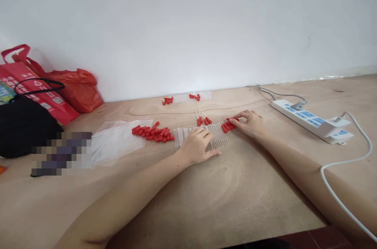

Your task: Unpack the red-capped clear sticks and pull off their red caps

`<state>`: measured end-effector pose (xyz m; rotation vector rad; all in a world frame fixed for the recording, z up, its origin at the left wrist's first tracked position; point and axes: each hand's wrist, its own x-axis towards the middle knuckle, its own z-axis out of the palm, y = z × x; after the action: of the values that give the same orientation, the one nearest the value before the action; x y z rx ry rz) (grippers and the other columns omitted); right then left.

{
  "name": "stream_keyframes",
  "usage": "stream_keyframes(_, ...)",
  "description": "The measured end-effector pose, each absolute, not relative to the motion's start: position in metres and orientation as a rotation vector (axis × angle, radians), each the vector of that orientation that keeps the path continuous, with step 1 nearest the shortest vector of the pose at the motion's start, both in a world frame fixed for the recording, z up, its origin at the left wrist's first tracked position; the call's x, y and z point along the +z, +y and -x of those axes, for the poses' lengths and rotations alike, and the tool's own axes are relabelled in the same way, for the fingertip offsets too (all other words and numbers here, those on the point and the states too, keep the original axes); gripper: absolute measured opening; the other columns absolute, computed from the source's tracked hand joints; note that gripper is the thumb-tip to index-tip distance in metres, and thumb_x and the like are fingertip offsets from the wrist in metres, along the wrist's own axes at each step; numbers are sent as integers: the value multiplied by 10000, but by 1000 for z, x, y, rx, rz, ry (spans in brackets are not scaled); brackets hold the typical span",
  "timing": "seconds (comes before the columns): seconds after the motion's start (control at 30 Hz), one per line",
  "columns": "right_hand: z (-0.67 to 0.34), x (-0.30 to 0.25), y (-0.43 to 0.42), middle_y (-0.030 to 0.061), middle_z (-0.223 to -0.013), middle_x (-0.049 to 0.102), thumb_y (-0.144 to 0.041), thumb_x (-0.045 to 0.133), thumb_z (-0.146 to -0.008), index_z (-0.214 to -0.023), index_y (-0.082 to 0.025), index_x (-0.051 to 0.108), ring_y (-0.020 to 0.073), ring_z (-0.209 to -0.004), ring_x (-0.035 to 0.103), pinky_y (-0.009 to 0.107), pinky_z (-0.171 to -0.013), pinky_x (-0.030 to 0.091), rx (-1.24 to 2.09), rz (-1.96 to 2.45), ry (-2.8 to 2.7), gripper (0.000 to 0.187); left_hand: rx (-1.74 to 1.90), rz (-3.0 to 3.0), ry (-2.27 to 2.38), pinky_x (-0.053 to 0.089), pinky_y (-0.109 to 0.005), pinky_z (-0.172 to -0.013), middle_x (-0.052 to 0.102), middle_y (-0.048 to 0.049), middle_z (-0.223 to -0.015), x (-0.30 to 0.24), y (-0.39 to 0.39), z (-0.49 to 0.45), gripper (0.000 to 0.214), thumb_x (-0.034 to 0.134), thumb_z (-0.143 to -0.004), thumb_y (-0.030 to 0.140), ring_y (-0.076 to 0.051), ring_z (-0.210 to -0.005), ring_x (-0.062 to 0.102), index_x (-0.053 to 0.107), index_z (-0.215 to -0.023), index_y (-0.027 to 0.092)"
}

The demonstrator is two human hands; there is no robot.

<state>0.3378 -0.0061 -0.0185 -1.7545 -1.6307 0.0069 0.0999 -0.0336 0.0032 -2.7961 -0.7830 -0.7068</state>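
Note:
A row of several clear thin tubes (219, 137) lies side by side on the wooden table (224, 194). My left hand (196, 146) rests on them, fingers curled down over the tubes. My right hand (249, 121) reaches a small heap of red rubber caps (227, 126) just right of the tubes, its fingertips pinched on one red cap. A larger heap of red caps (153, 133) lies left of the tubes. Three tubes fitted with red caps (203, 118) lie just behind the row.
Clear plastic bags (116, 141) lie at the left, with a black bag (23, 125) and red bags (67, 88) beyond. More red caps (167, 100) and small bags (203, 95) sit by the wall. A white power strip (312, 120) and cable (338, 198) lie at the right.

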Motion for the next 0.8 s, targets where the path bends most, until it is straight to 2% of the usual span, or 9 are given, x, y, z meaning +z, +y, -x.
stream_keyframes(0.17,-340,-18,-9,30,-863,628,-535,528,-679,-788,-273,670,242,-912,500,420,-811,265,8,1782,-1623,317,-892,2676,-684,420,-359,-767,607,-93,-937,5,-42,-76,413,533,-753,495,-223,-887,529,576,-953,137)
stream_keyframes(0.3,-339,-17,-8,27,-861,630,-513,516,-693,-794,-262,663,233,-916,502,406,-813,264,23,1763,-1554,308,-966,2561,-682,415,-351,-770,616,-78,-925,4,-48,-41,302,564,-756,389,-212,-878,534,577,-960,167)
stream_keyframes(0.43,-326,-8,-2,30,-836,638,-456,476,-734,-765,-239,660,216,-879,501,405,-817,243,-24,1760,-1563,286,-1005,2517,-873,409,-355,-781,610,-72,-895,2,-48,-19,232,553,-769,320,-207,-865,531,583,-944,170)
stream_keyframes(0.63,-279,11,16,52,-849,637,-445,448,-739,-759,-240,675,233,-888,461,429,-809,211,-84,1935,-1875,306,-993,2541,-1018,394,-350,-805,600,-64,-914,0,-45,-19,197,522,-792,305,-198,-887,522,599,-917,174)
stream_keyframes(0.8,-247,11,24,110,-862,633,-419,404,-778,-726,-192,678,267,-951,449,429,-790,222,-32,2099,-1984,360,-963,2550,-1060,393,-341,-801,599,-58,-912,0,-46,-18,196,508,-799,307,-193,-894,516,609,-907,179)
